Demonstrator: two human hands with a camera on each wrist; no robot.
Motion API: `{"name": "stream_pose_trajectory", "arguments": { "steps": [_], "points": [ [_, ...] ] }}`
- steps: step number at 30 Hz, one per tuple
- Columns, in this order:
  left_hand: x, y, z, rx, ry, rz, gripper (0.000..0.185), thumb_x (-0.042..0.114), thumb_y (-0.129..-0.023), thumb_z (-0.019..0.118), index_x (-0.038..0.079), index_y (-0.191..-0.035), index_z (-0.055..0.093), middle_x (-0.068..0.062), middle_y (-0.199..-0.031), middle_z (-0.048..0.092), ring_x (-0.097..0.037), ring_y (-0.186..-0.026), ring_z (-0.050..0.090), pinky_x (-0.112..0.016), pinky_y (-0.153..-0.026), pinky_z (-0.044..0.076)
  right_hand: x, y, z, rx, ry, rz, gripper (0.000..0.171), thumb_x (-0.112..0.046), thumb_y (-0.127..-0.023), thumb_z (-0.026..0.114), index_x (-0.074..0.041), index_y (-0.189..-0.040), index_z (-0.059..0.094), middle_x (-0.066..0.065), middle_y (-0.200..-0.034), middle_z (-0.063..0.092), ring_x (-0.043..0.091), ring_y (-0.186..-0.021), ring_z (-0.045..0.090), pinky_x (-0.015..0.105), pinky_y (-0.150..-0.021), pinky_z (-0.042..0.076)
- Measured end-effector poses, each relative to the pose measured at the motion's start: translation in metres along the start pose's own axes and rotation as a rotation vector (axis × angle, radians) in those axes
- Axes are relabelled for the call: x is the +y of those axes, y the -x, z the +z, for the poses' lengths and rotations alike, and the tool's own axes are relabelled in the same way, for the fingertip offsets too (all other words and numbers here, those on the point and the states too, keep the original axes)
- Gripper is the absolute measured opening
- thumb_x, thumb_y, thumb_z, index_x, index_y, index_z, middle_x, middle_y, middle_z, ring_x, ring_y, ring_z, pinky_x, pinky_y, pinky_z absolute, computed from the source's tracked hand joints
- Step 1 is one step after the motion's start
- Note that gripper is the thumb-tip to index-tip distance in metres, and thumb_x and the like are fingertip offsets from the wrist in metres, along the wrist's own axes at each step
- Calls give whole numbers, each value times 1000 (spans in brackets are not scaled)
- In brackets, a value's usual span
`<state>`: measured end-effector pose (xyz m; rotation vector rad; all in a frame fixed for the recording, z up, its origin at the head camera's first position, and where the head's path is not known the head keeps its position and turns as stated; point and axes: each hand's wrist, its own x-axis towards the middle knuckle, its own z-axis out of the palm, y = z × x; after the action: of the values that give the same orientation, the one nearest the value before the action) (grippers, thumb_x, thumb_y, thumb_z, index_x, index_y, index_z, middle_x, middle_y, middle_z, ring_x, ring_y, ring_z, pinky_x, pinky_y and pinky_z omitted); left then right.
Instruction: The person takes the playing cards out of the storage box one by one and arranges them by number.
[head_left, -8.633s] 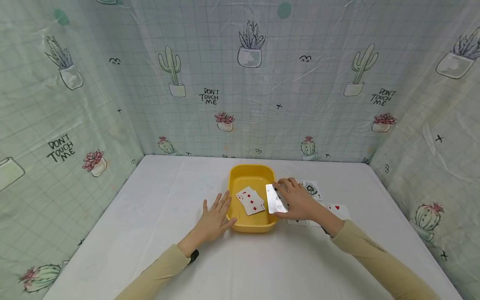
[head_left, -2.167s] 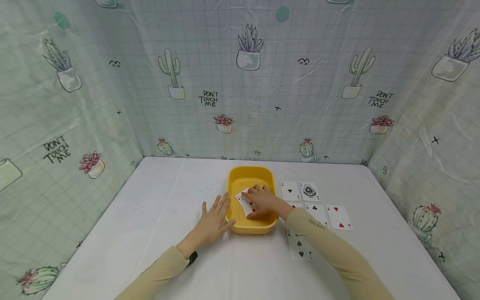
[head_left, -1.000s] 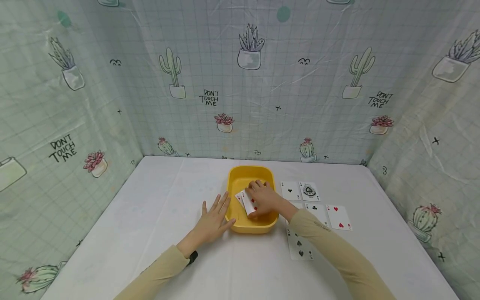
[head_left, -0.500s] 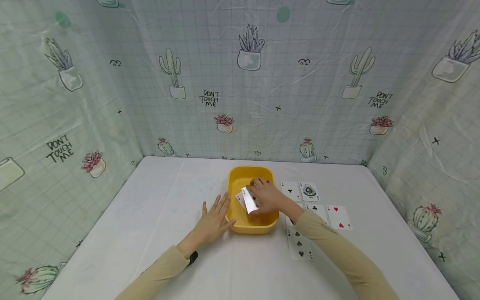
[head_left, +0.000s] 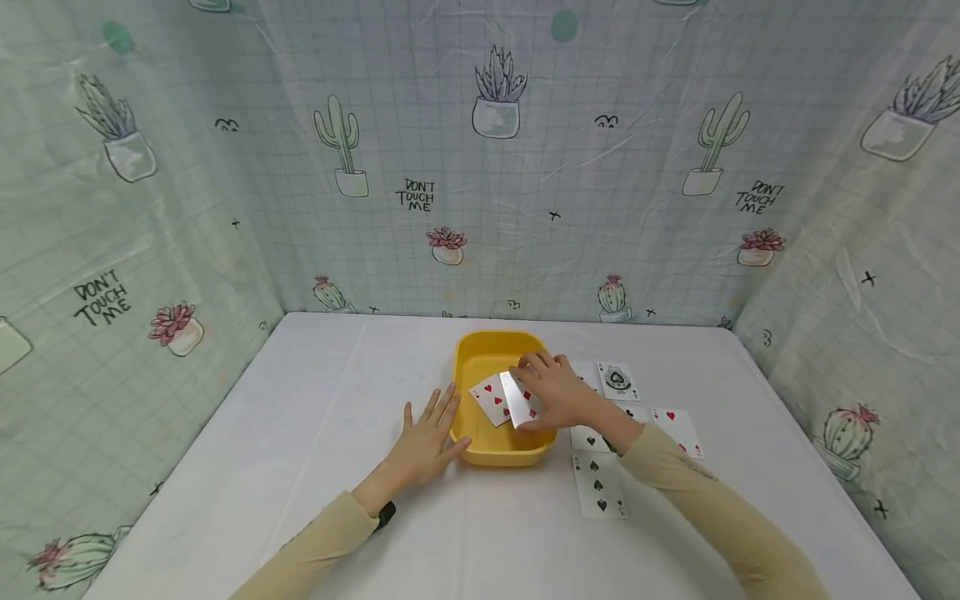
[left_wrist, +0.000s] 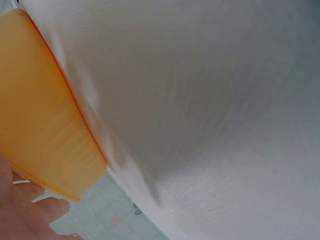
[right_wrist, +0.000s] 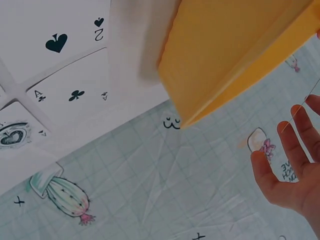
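In the head view, the left hand (head_left: pixel 423 442) lay flat on the white cloth-covered bench (head_left: pixel 300 433), fingers straight and spread, with the fingertips touching the left outer wall of the yellow plastic rectangular tub (head_left: pixel 480 450). The left wrist view showed only the edge of that hand (left_wrist: pixel 20 210) beside the tub's orange-yellow wall (left_wrist: pixel 40 125) and the white cloth (left_wrist: pixel 210 125); no cards appeared there.

Inside the tub, a white playing card with red diamonds (head_left: pixel 491 398) lay face up. Just right of it, the right hand (head_left: pixel 558 396) pinched a second red-pipped playing card (head_left: pixel 520 399), tilted over the tub's interior, thumb and fingers closed on its right edge. The right wrist view showed those fingers (right_wrist: pixel 295 165) only partly, with the held card seen edge-on as a thin line (right_wrist: pixel 305 102), so the grip was hard to read from that angle.

To the right of the tub, face-up cards lay in rows on the bench: an ace of spades (head_left: pixel 617 380), a red hearts card (head_left: pixel 677 430) and a black spades card (head_left: pixel 597 485) nearest the sleeve. The right wrist view read pips the head view hid behind the hand: a two of spades (right_wrist: pixel 60 37) and an ace of clubs (right_wrist: pixel 75 95), close beside each other.
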<state>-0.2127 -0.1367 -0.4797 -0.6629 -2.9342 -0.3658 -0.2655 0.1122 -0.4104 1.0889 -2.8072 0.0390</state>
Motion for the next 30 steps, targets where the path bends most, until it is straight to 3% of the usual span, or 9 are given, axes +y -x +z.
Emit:
{"name": "stream_pose_trajectory", "arguments": {
  "steps": [20,30],
  "points": [
    [-1,-1,1,-17,-9,3,75,57,-89,31,8,-144,13,-2,-152,3,-28,-139,11,-67,-99,10,13,59,-4,42,21,29,87,-61,-61,69,-14,-130,44,4,-123,42,23,-114,34,51,-91,34],
    [-1,-1,2,-29,-5,-7,75,55,-89,34,9,-144,11,0,-152,1,-28,-139,9,-66,-100,10,23,94,0,50,29,85,89,-60,-59,71,-14,-131,43,3,-121,43,25,-114,36,56,-91,34]
  ]
}}
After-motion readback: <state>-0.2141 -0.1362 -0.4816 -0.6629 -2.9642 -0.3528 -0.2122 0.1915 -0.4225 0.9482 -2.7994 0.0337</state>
